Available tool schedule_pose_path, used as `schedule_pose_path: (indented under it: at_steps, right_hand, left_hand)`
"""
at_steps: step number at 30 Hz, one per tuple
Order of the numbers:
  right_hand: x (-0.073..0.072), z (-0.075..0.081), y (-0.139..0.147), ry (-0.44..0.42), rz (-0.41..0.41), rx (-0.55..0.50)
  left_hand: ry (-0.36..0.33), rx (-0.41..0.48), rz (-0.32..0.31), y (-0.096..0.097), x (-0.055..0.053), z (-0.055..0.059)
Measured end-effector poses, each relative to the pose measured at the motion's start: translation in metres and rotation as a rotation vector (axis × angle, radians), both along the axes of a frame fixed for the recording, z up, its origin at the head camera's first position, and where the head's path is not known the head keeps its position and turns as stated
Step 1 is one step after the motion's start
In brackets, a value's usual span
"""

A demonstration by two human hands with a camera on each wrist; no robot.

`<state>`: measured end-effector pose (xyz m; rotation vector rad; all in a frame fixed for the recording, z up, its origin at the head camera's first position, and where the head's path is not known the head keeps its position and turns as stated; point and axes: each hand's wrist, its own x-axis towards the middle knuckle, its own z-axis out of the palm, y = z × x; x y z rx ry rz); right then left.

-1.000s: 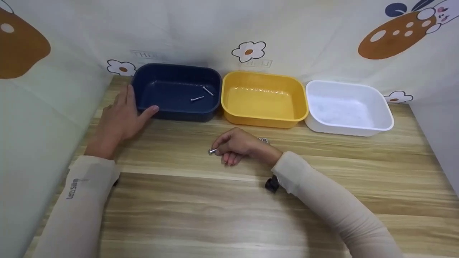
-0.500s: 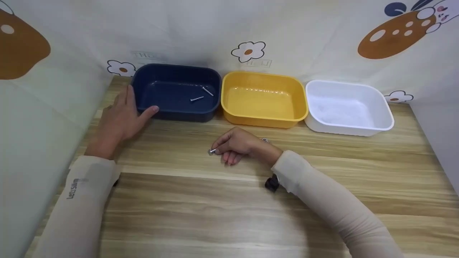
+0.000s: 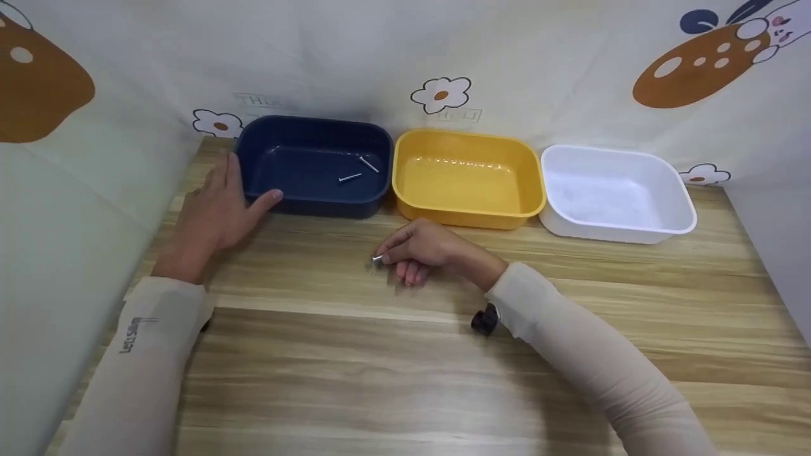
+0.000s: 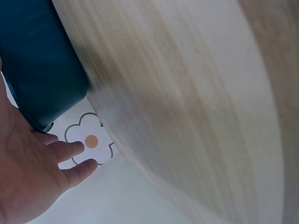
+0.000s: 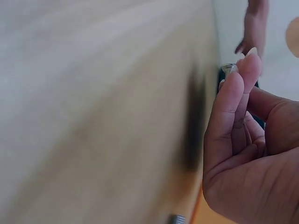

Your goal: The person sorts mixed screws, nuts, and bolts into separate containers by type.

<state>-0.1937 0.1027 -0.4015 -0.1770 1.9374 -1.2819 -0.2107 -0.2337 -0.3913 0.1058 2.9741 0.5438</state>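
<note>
My right hand (image 3: 426, 246) pinches a small silver screw (image 3: 377, 259) between thumb and fingertips, over the table in front of the yellow bin (image 3: 469, 213). The right wrist view shows the screw's round head (image 5: 229, 68) poking out past the fingers; the rest is covered by them. My left hand (image 3: 215, 206) rests at the near left corner of the dark blue bin (image 3: 317, 206), its fingers along the side and the thumb over the front rim. The fingers look extended in the left wrist view. Two silver screws (image 3: 360, 171) lie inside the blue bin.
A white bin (image 3: 618, 231) stands right of the yellow one, the three in a row along the back of the wooden table (image 3: 355, 380). Behind them hangs a printed cloth (image 3: 355, 57). A small metal piece (image 5: 177, 219) shows at the right wrist view's lower edge.
My right hand, with the screw, has lifted slightly toward the bins. The metal pieces seen earlier beyond the right wrist are now hidden. My left hand stays at the blue bin.
</note>
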Motion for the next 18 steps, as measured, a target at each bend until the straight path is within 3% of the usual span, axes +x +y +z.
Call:
schedule_pose_path:
  at_steps: [18]
  right_hand:
    - [-0.016, 0.036, -0.004, 0.096, -0.091, -0.106]
  left_hand:
    - [0.013, -0.018, 0.010, 0.001, 0.001, 0.000]
